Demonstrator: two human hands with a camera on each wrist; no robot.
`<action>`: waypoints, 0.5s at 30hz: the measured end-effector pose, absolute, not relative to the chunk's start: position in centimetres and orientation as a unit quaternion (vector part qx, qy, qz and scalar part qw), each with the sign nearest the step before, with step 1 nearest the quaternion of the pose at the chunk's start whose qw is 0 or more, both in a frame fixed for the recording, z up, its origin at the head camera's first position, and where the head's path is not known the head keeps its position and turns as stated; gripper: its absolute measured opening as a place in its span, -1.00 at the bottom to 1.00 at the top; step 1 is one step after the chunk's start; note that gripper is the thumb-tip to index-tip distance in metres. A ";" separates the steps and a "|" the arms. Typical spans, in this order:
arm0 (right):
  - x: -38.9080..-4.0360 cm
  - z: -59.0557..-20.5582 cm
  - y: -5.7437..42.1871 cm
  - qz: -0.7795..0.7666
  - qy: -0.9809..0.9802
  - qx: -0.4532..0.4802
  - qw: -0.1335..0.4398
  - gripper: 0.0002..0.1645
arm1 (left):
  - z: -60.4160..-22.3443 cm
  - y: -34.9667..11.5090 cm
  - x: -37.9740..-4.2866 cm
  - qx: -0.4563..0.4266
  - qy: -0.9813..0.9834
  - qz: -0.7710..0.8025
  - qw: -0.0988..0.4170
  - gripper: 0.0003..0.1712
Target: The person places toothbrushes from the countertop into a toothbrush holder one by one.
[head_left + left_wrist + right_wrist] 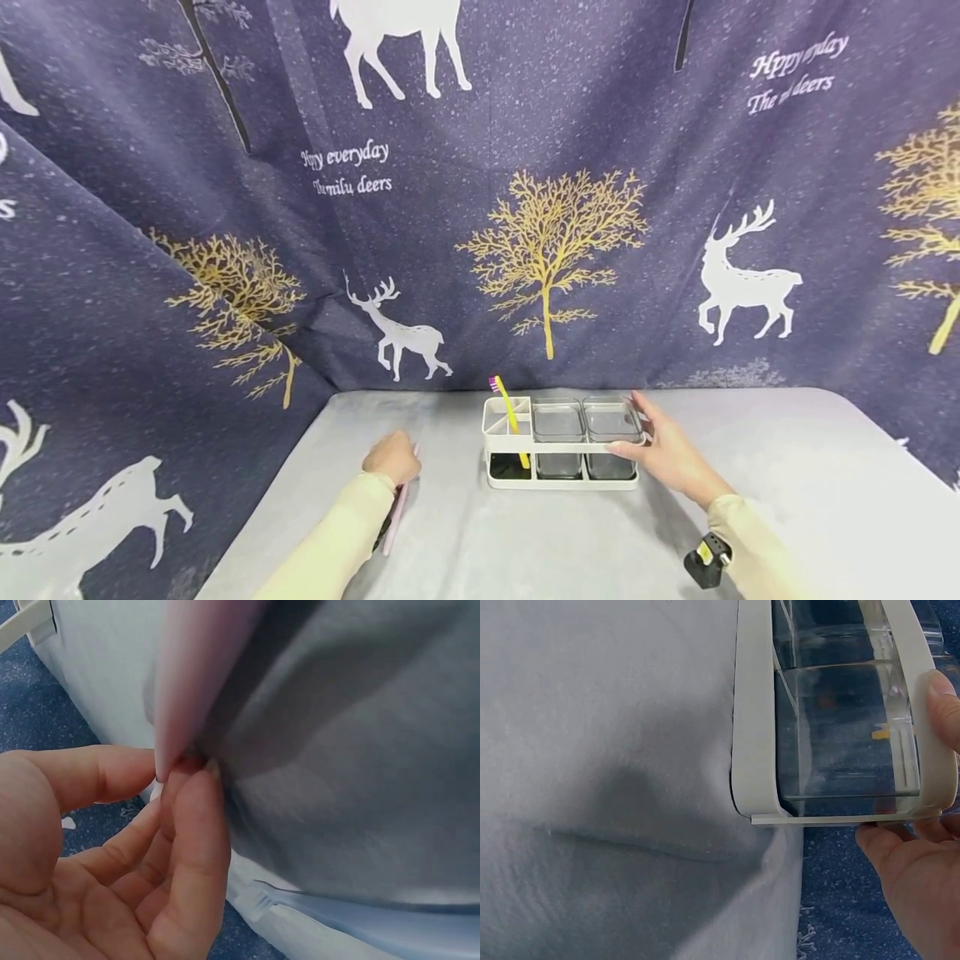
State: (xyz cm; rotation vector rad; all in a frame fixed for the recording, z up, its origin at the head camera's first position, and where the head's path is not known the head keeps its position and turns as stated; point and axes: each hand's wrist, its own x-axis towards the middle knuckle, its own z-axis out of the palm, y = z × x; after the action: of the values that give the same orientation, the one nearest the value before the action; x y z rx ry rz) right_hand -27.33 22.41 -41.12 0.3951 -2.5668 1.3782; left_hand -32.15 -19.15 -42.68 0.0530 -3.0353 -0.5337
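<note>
My left hand (393,458) is at the left part of the table, pinching a slim pink toothbrush (399,521) near one end. In the left wrist view, thumb and fingertips meet at the narrow end of the pink handle (199,667). My right hand (675,458) grips the right end of a white two-tier toothbrush holder (562,484), thumb at the front and fingers behind. A yellow toothbrush (510,408) with purple bristles stands tilted in its left compartment. Two clear cups (558,421) sit side by side in its right part.
A blue toothbrush-like item (360,919) lies by the left hand; my sleeve mostly hides it in the head view. The grey cloth-covered table (525,550) meets a dark blue curtain (427,233) with deer and trees behind the holder.
</note>
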 end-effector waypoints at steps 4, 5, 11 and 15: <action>-27.5 -41.2 22.0 0.473 -0.866 0.136 0.091 0.23 | -42.5 -19.6 -31.9 0.025 -0.982 -0.187 0.027 -0.88; -27.5 -41.2 21.9 0.476 -0.864 0.137 0.088 0.23 | -42.4 -19.7 -31.8 0.025 -0.980 -0.194 0.029 -0.87; -27.1 -40.9 22.3 0.480 -0.864 0.133 0.077 0.22 | -41.8 -19.1 -31.8 0.018 -0.971 -0.235 0.040 -0.80; -27.1 -40.9 22.4 0.466 -0.871 0.135 0.080 0.23 | -41.4 -19.1 -31.8 0.014 -0.970 -0.237 0.055 -0.76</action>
State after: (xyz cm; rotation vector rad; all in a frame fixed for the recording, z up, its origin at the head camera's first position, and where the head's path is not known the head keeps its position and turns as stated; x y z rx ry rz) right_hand -27.13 22.43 -40.87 0.4044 -2.6047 1.3924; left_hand -31.77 -19.06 -41.37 0.0423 -2.9445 -0.7199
